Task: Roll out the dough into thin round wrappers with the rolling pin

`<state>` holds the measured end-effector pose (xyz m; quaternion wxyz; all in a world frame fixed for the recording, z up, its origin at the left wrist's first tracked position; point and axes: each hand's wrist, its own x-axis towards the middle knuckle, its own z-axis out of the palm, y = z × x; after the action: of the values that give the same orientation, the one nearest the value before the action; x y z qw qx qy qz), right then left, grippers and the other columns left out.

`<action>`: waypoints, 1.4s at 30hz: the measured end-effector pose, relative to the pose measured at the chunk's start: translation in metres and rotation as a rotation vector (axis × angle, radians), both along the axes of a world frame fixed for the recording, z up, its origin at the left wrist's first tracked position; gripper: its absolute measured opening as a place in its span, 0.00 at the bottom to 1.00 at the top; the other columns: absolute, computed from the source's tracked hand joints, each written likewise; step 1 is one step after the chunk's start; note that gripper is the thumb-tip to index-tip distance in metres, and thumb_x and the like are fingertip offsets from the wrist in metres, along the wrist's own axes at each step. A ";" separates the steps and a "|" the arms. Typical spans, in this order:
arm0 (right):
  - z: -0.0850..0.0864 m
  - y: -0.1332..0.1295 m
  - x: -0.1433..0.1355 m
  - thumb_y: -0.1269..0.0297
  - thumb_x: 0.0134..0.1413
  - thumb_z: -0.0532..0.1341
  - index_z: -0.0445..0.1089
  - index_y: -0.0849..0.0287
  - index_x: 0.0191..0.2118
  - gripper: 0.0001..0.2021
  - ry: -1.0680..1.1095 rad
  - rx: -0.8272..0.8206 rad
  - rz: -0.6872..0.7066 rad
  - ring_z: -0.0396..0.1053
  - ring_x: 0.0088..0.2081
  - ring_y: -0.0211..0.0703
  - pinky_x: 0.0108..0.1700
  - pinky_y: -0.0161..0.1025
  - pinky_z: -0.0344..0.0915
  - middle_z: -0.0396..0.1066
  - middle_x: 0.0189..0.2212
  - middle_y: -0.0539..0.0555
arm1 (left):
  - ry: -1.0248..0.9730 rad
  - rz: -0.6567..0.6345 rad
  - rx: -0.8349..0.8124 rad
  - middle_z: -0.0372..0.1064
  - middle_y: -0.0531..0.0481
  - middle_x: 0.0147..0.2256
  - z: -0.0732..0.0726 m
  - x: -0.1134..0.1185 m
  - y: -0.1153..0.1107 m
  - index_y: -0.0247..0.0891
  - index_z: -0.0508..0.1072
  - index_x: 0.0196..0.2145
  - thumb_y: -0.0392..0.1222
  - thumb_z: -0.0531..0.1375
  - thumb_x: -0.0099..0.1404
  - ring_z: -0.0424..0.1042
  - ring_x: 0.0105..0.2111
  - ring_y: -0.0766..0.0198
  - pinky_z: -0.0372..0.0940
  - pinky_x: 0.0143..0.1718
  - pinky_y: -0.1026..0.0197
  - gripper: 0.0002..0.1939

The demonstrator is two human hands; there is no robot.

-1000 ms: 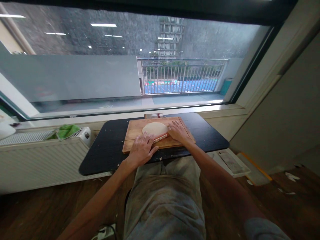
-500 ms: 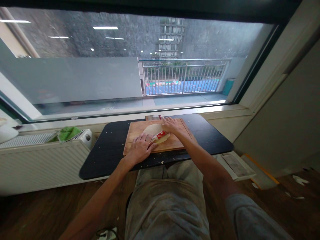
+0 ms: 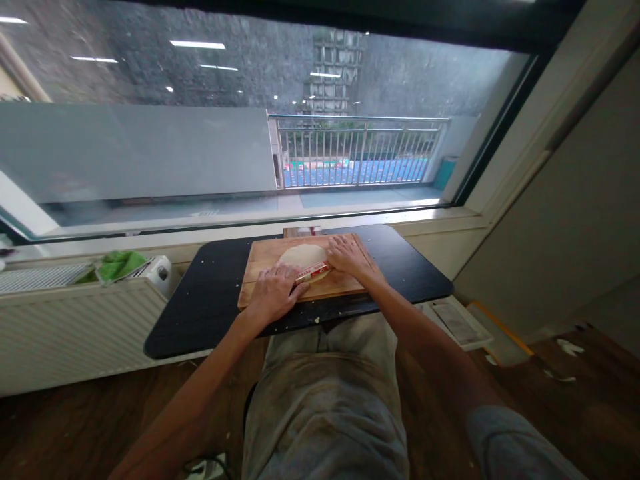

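Note:
A flat, pale round sheet of dough (image 3: 303, 255) lies on a wooden cutting board (image 3: 253, 283). Across its near part rests a rolling pin with a red-and-white printed wrapping (image 3: 313, 271). My left hand (image 3: 276, 291) covers the pin's left end, palm down, fingers pointing away from me. Over the right end lies my right hand (image 3: 346, 255), its fingers bent on the pin near the board's far right. Both hands hide the pin's ends. A strip of dough shows on the near side of the pin.
The board sits on a black tabletop (image 3: 195, 300) with scattered crumbs. Behind it, by the window sill, is a small box-like item (image 3: 295, 233). A radiator (image 3: 100, 327) with a green cloth (image 3: 120, 265) stands left. A white framed item (image 3: 460, 323) is low at right.
The rolling pin has turned and lies less slanted across the dough. My right hand has shifted slightly right and nearer on the board. The whole view has swung a little to the right.

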<state>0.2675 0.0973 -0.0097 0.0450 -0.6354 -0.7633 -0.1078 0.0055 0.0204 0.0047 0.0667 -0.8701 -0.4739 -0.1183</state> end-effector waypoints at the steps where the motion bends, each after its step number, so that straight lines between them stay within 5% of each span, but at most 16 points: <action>1: 0.003 0.008 -0.004 0.62 0.75 0.48 0.58 0.60 0.78 0.30 0.019 -0.032 -0.031 0.48 0.79 0.62 0.76 0.68 0.52 0.53 0.79 0.62 | -0.003 0.003 -0.006 0.72 0.37 0.63 -0.001 0.000 0.001 0.43 0.71 0.66 0.63 0.48 0.81 0.69 0.63 0.44 0.65 0.62 0.44 0.29; 9: 0.016 0.053 -0.024 0.53 0.78 0.46 0.50 0.58 0.81 0.33 0.059 -0.112 0.019 0.41 0.81 0.57 0.78 0.62 0.46 0.47 0.80 0.59 | -0.045 0.006 -0.022 0.71 0.39 0.64 -0.004 0.001 0.004 0.44 0.69 0.67 0.61 0.49 0.81 0.68 0.66 0.47 0.64 0.65 0.45 0.28; 19: -0.021 0.008 0.020 0.61 0.76 0.46 0.52 0.69 0.80 0.33 0.033 0.051 0.058 0.44 0.80 0.60 0.78 0.61 0.46 0.51 0.79 0.66 | -0.035 0.012 0.037 0.72 0.36 0.63 0.006 0.007 -0.007 0.43 0.73 0.65 0.62 0.51 0.80 0.67 0.65 0.41 0.61 0.65 0.39 0.29; 25: 0.002 0.043 -0.003 0.58 0.76 0.47 0.50 0.53 0.81 0.33 0.025 -0.126 0.007 0.43 0.81 0.58 0.78 0.64 0.47 0.50 0.80 0.56 | -0.060 0.034 -0.023 0.72 0.38 0.62 0.004 0.005 0.000 0.44 0.73 0.64 0.63 0.51 0.80 0.68 0.63 0.44 0.62 0.65 0.43 0.28; 29: 0.015 0.058 -0.011 0.55 0.77 0.46 0.44 0.52 0.82 0.34 0.030 -0.170 0.049 0.42 0.81 0.57 0.78 0.63 0.46 0.46 0.81 0.55 | -0.077 0.049 -0.071 0.71 0.39 0.63 0.006 0.004 0.002 0.46 0.72 0.65 0.63 0.50 0.80 0.68 0.63 0.45 0.63 0.64 0.44 0.28; 33: 0.011 0.032 0.001 0.59 0.76 0.45 0.44 0.58 0.82 0.34 0.034 -0.147 0.030 0.44 0.80 0.58 0.78 0.62 0.47 0.48 0.80 0.59 | -0.057 0.046 -0.041 0.72 0.38 0.63 0.009 0.006 -0.002 0.45 0.72 0.66 0.63 0.49 0.80 0.67 0.65 0.43 0.62 0.64 0.43 0.29; 38: 0.002 -0.019 0.020 0.66 0.74 0.45 0.59 0.67 0.77 0.31 -0.072 -0.018 0.097 0.46 0.79 0.62 0.79 0.64 0.42 0.52 0.79 0.64 | -0.054 0.042 0.003 0.71 0.34 0.64 0.007 0.010 -0.007 0.42 0.72 0.67 0.63 0.50 0.79 0.64 0.67 0.38 0.60 0.66 0.37 0.31; 42: 0.005 -0.021 0.017 0.67 0.74 0.46 0.57 0.66 0.78 0.31 -0.103 -0.019 0.088 0.48 0.79 0.63 0.78 0.67 0.41 0.53 0.78 0.64 | -0.071 0.061 0.006 0.69 0.33 0.67 0.004 0.012 -0.007 0.41 0.71 0.68 0.63 0.50 0.79 0.62 0.70 0.36 0.60 0.66 0.38 0.32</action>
<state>0.2846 0.0764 -0.0048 0.0043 -0.5953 -0.7927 -0.1312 0.0174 0.0130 0.0087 0.0559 -0.8502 -0.5020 -0.1484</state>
